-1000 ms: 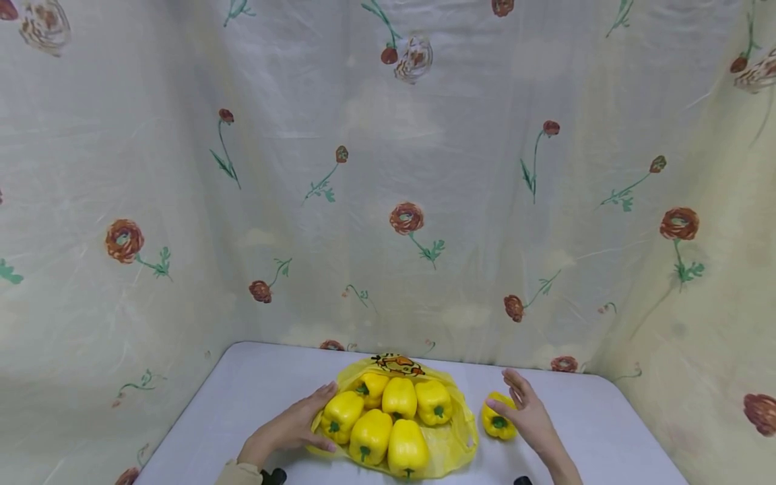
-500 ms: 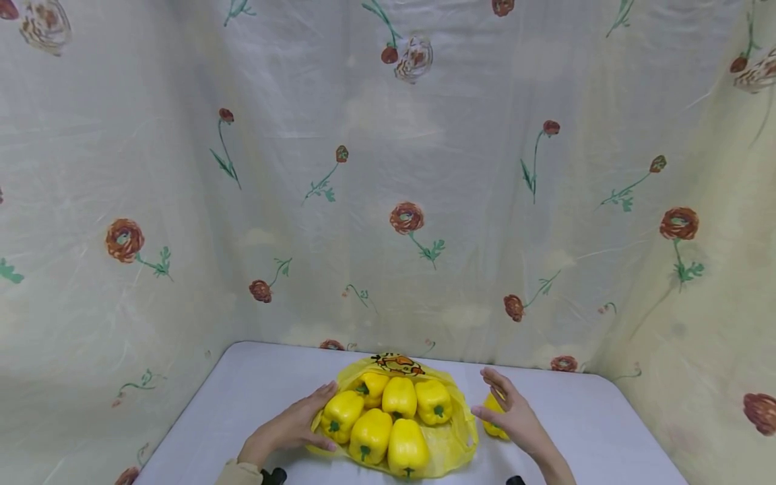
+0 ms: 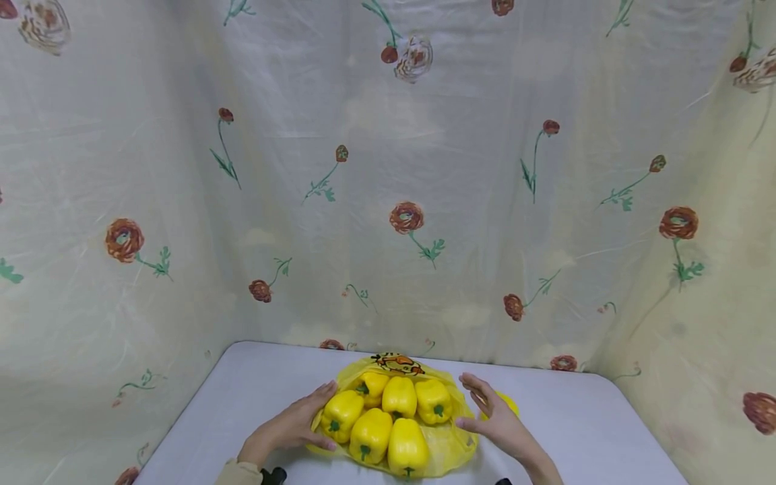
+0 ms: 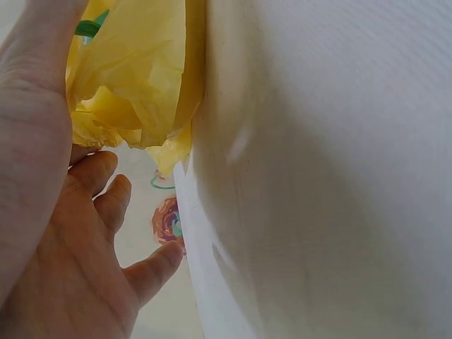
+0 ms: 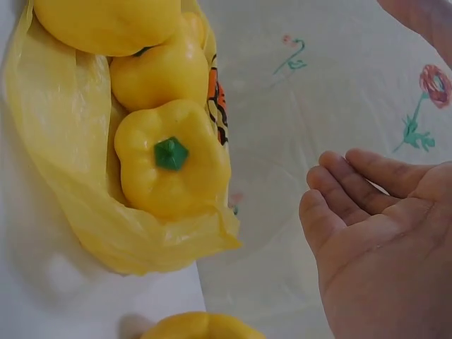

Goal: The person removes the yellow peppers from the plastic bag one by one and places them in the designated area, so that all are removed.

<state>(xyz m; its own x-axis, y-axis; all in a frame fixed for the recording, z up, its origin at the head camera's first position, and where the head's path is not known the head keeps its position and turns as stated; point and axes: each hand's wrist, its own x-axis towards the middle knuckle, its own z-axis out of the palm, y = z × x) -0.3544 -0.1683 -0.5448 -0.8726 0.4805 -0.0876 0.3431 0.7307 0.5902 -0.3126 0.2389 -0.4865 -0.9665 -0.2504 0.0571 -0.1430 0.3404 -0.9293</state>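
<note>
A thin yellow plastic bag (image 3: 445,455) lies spread on the table, with several yellow bell peppers (image 3: 370,432) in its mouth, their green stems showing. My left hand (image 3: 298,421) rests along the bag's left side, fingers extended and thumb apart; the left wrist view shows the bag's crumpled edge (image 4: 134,106) beside the thumb. At the bag's right edge hovers my right hand (image 3: 498,423), fingers relaxed and nothing held. Behind it, a lone yellow bell pepper (image 3: 508,404) sits outside the bag, mostly hidden in the head view; its top edge (image 5: 201,328) shows in the right wrist view.
The white table (image 3: 606,431) has rounded back corners. Floral-patterned curtains (image 3: 461,256) hang behind it and along both sides. An orange-and-black print (image 3: 397,364) marks the bag's far edge.
My right hand has moved left from beside the lone bell pepper to the bag's right edge, covering more of that pepper. My left hand and the bag stay put.
</note>
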